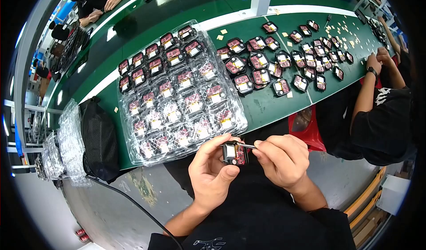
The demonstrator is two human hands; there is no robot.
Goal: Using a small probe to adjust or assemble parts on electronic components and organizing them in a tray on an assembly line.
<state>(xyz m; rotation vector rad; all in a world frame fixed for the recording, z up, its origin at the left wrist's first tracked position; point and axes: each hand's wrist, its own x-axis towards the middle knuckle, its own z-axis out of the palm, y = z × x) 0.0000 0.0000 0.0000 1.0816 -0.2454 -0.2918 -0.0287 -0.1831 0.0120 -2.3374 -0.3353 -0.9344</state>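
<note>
Black-cased circuit unit (235, 153) sits in your left hand (212, 170), on your side of the clear tray (134, 154), near its right corner; your left fingers and thumb grip the case; your right hand (284, 161) pinches a slim tool (247, 146), its tip at the board, so this unit seems unfinished; similar units (155, 66) fill the tray's rows; whether the loose ones (258, 60) right of the tray are done, I cannot tell.

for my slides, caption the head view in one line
Left hand holding a small black case, right hand holding a thin tool to it, near a plastic tray of similar cases.
</note>
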